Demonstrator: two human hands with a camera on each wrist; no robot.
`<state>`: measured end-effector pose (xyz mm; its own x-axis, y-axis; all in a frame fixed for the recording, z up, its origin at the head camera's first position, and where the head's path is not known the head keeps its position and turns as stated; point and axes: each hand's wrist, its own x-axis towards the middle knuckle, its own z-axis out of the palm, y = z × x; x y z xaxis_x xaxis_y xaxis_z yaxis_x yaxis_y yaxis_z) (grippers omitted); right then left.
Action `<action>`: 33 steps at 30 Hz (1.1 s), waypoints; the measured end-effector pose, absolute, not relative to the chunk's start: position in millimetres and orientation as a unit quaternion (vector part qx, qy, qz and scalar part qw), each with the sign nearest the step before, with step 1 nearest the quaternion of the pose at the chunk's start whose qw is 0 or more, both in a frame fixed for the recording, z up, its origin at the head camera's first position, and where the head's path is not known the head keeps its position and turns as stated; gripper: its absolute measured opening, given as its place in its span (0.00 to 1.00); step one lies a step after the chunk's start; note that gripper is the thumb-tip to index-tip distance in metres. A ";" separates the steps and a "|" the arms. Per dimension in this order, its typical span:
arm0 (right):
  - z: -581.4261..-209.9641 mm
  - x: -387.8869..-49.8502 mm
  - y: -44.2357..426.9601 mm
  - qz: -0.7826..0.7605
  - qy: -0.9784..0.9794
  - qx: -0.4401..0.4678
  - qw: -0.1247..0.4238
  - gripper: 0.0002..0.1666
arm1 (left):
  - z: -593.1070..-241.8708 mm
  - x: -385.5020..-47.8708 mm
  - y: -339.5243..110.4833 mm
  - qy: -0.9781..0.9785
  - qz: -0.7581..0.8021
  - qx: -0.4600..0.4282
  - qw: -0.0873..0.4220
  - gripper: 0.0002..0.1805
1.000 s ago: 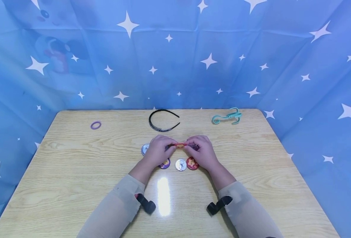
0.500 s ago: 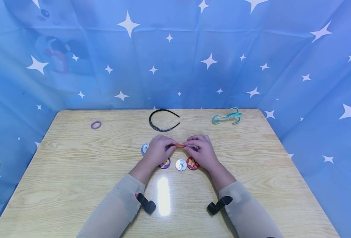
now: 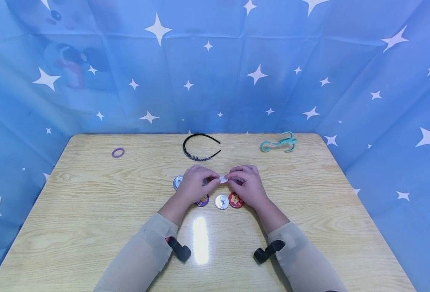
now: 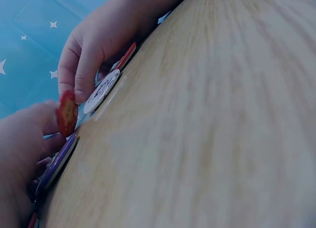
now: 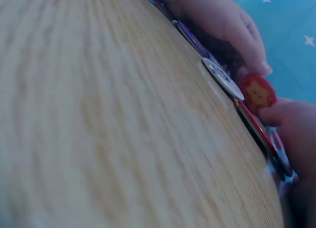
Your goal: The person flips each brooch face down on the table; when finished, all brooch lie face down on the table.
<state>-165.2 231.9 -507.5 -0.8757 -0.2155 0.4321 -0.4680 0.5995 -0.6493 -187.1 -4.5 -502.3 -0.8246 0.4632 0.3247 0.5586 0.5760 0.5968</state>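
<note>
A round button badge (image 3: 223, 179) is pinched between the fingertips of my left hand (image 3: 192, 184) and right hand (image 3: 249, 185), just above the table. Its upper side looks whitish in the head view. Both wrist views show the red side with a yellow design on this badge (image 4: 67, 114) (image 5: 257, 94). Nearer me lie a purple badge (image 3: 202, 200), a white badge (image 3: 221, 202) and a red badge (image 3: 236, 200). A pale blue badge (image 3: 177, 181) sits left of my left hand, partly covered. My hands hide whatever lies beneath them.
Along the back of the wooden table (image 3: 90, 227) lie a purple ring (image 3: 118, 152), a black toothed headband (image 3: 191, 154) and a teal hair claw-like piece (image 3: 282, 142). A blue star-patterned curtain (image 3: 215, 73) hangs behind the table.
The held badge has turned over: its upward side was red and now looks whitish. Both hands have stayed nearly in place, the left shifting slightly right. The other things have not moved.
</note>
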 end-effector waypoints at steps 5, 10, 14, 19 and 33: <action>-507.7 -165.5 231.9 0.390 -0.886 0.199 0.152 0.08 | -502.9 -188.1 -4.6 -0.888 -0.351 -0.289 0.062 0.13; -507.0 -165.2 231.6 0.372 -0.896 0.198 0.144 0.10 | -503.1 -188.3 -4.9 -0.889 -0.345 -0.295 0.067 0.16; -505.8 -163.9 231.5 0.353 -0.909 0.186 0.121 0.12 | -503.0 -187.8 -4.9 -0.892 -0.337 -0.294 0.069 0.16; -504.2 -162.4 231.4 0.343 -0.918 0.173 0.102 0.13 | -503.1 -187.7 -4.7 -0.893 -0.334 -0.292 0.067 0.16; -502.8 -162.8 234.3 0.358 -0.915 0.166 0.086 0.14 | -503.5 -188.0 -4.0 -0.902 -0.314 -0.293 0.048 0.13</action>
<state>-162.8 234.3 -502.8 -0.9296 -0.2425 0.2774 -0.3664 0.6877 -0.6267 -188.0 -4.0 -503.5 -0.8238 0.4979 0.2711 0.5586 0.6310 0.5383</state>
